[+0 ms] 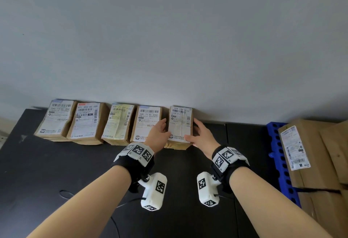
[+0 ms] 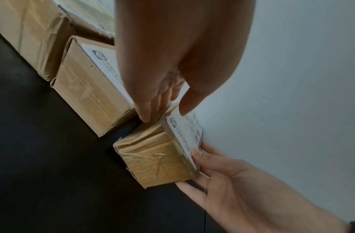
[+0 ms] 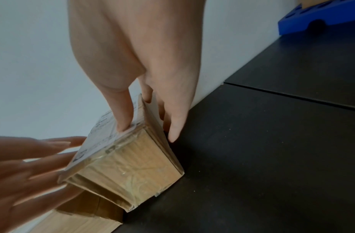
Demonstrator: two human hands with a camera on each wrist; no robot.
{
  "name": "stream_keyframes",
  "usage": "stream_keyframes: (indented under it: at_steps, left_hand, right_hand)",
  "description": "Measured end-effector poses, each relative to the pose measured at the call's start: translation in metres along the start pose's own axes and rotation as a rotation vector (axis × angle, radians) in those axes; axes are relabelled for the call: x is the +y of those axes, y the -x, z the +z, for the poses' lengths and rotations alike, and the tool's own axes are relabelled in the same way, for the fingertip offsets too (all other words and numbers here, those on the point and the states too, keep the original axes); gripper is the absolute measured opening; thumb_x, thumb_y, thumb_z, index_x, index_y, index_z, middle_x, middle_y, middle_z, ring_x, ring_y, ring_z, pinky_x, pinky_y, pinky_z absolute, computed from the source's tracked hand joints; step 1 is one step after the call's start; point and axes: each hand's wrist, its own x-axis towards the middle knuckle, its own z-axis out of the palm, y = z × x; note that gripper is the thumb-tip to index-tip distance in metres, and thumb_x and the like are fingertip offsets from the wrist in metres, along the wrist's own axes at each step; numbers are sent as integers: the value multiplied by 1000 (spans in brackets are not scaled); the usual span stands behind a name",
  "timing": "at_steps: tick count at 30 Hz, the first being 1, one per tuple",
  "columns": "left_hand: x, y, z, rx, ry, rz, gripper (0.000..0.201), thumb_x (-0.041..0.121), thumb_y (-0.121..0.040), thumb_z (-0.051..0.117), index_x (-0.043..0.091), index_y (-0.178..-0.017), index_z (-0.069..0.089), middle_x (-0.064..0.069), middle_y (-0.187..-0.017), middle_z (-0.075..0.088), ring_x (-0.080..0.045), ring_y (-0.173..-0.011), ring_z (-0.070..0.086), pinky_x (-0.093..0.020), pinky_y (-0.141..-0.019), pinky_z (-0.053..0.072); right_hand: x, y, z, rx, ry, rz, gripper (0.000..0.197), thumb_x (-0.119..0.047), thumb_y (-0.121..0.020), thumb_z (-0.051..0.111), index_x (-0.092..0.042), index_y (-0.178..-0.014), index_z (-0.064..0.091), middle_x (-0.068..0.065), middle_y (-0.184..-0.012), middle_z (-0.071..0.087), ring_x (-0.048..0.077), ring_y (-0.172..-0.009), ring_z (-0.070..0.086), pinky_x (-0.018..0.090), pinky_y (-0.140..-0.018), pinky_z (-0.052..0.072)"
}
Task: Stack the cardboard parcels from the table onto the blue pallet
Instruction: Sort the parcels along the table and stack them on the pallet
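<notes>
Several labelled cardboard parcels stand in a row against the wall on the black table (image 1: 75, 171). The rightmost parcel (image 1: 179, 124) (image 2: 156, 154) (image 3: 128, 165) rests on the table between my hands. My left hand (image 1: 159, 131) (image 2: 162, 94) reaches with straight fingers into the gap on its left side, thumb over the top label. My right hand (image 1: 202, 134) (image 3: 152, 78) lays its thumb on the label while its straight fingers run down the right side to the table. The blue pallet (image 1: 278, 154) (image 3: 312, 20) lies at the far right.
The neighbouring parcel (image 1: 146, 122) (image 2: 88, 97) stands close on the left, with more parcels (image 1: 88, 121) beyond it. Large cardboard boxes (image 1: 320, 153) sit on the pallet. The white wall runs right behind the row. A thin cable (image 1: 66, 193) lies on the table near me.
</notes>
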Motion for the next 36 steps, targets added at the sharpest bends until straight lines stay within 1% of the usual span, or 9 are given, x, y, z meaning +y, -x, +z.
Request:
stream_keyframes:
  at_steps: [4, 9, 15, 22, 24, 27, 29, 31, 36]
  left_hand:
    - [-5, -4, 4, -45, -27, 12, 52, -1, -92, 46, 11, -141, 35, -8, -140, 49, -22, -125, 50, -42, -102, 45]
    - [-12, -6, 5, -43, 57, 12, 59, -9, -89, 47, 9, -143, 32, -10, -141, 47, -24, -128, 47, -43, -102, 45]
    - [-16, 8, 7, -122, 111, 66, 70, -12, -85, 50, 15, -146, 29, -9, -143, 45, -22, -129, 47, -45, -103, 44]
    - [14, 56, 25, -144, 99, 206, 69, -7, -85, 53, 22, -144, 31, -4, -138, 50, -21, -126, 50, -44, -101, 46]
    - [28, 73, 32, -156, 120, 238, 69, -7, -86, 54, 21, -144, 31, -8, -134, 53, -23, -124, 52, -40, -98, 49]
    - [49, 100, 46, -170, 139, 288, 68, -6, -87, 55, 24, -143, 32, -12, -128, 58, -24, -117, 57, -27, -83, 55]
    - [61, 121, 57, -192, 137, 330, 68, -5, -87, 55, 25, -143, 32, -12, -126, 60, -24, -114, 60, -22, -76, 57]
    - [73, 143, 70, -204, 133, 372, 68, -5, -87, 55, 25, -143, 32, -11, -126, 60, -24, -113, 61, -24, -78, 57]
    - [95, 201, 110, -208, 93, 494, 67, -3, -87, 57, 27, -143, 33, -5, -134, 55, -22, -120, 56, -35, -94, 51]
  right_hand:
    - [3, 1, 1, -24, -125, 24, 78, 8, -82, 62, -24, -146, 30, 5, -143, 46, 22, -132, 44, 48, -102, 46]
    - [1, 8, 1, -48, -215, 51, 79, 14, -83, 57, -26, -145, 31, 5, -136, 53, 23, -126, 50, 35, -84, 54]
    - [-2, 33, -5, -15, -220, 13, 84, 17, -80, 58, -27, -146, 29, 4, -139, 49, 23, -130, 46, 44, -96, 50]
    - [-24, 88, -28, 50, -204, -96, 82, 16, -81, 57, -26, -146, 29, 6, -139, 50, 24, -129, 47, 42, -92, 53]
    - [-32, 107, -38, 67, -224, -134, 82, 16, -82, 57, -27, -145, 30, 7, -136, 52, 26, -126, 50, 42, -90, 54]
    - [-42, 137, -55, 114, -230, -205, 81, 16, -81, 58, -30, -143, 33, 6, -136, 52, 27, -125, 51, 46, -91, 53]
    - [-46, 159, -70, 138, -234, -253, 81, 16, -81, 58, -30, -143, 34, 6, -136, 52, 27, -125, 51, 47, -91, 53]
    - [-48, 184, -86, 157, -239, -294, 81, 16, -81, 58, -29, -144, 33, 6, -136, 52, 26, -124, 52, 46, -91, 53]
    - [-47, 251, -126, 197, -200, -381, 81, 15, -82, 56, -30, -145, 31, 4, -135, 54, 25, -123, 52, 45, -93, 52]
